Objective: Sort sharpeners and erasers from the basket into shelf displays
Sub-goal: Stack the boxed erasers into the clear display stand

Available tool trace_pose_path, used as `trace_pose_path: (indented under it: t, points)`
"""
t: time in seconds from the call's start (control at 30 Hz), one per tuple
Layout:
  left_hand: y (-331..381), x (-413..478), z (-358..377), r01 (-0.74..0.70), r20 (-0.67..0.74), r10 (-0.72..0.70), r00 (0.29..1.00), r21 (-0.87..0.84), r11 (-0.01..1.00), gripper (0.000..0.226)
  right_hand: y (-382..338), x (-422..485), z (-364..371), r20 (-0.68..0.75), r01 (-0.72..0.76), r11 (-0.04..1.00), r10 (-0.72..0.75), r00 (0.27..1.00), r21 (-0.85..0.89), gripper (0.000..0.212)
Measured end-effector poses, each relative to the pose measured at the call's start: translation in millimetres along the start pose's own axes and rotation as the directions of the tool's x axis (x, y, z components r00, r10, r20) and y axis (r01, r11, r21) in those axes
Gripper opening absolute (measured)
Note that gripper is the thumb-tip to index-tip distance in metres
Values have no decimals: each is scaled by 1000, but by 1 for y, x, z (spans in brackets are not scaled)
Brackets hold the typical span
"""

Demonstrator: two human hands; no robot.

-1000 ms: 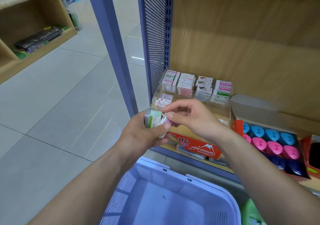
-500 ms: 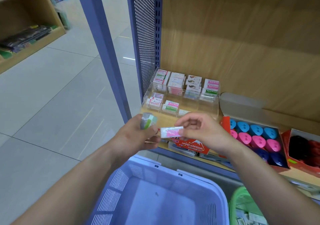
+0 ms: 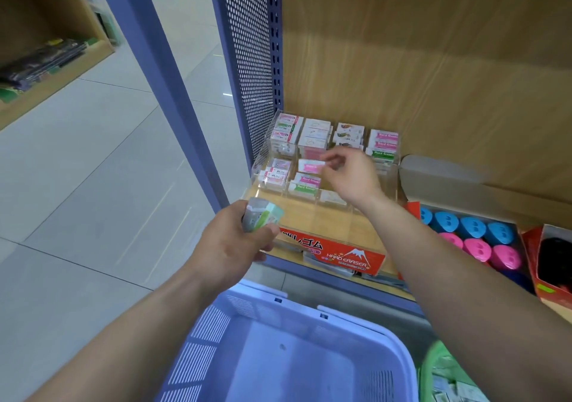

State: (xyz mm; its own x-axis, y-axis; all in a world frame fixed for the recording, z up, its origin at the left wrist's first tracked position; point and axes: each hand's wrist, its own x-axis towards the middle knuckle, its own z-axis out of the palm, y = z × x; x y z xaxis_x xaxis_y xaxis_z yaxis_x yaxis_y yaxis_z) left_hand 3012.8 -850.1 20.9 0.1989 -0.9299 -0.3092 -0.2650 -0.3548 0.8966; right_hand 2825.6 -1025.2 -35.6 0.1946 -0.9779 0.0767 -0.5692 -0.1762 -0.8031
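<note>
My right hand (image 3: 349, 174) pinches a pink-labelled eraser (image 3: 310, 166) above the middle row of the clear acrylic eraser display (image 3: 388, 172) on the wooden shelf. My left hand (image 3: 230, 247) grips a small stack of erasers (image 3: 261, 215) in front of the shelf's left end, over the lavender basket (image 3: 198, 355). Rows of wrapped erasers fill the display's back compartments (image 3: 315, 135). Right of it, a red box holds blue sharpeners (image 3: 470, 223) and pink sharpeners (image 3: 478, 248).
A red "Hard Eraser" label (image 3: 346, 254) fronts the display. A perforated blue upright (image 3: 250, 61) walls the shelf's left side. A green basket (image 3: 445, 377) with small packets sits lower right. Another red box (image 3: 554, 256) stands far right. Tiled floor lies to the left.
My right hand took one pink eraser from the stack in my left hand and carried it up and forward over the display. My left hand stayed low with the rest.
</note>
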Motion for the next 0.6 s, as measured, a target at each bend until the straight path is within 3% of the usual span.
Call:
trace_pose_path:
  t: [0.2, 0.4, 0.6]
  points:
    - [-1, 3, -3, 18, -94, -30, 995, -127, 992, 10, 7, 26, 23, 84, 20, 980, -4, 996, -196, 29]
    - [0, 1, -5, 27, -123, -48, 991, -168, 985, 17, 9, 29, 22, 156, 119, 923, -66, 986, -365, 24]
    - [5, -1, -8, 22, -149, -56, 987, -222, 975, 23, 1, 31, 19, 348, 171, 823, 35, 937, -542, 25]
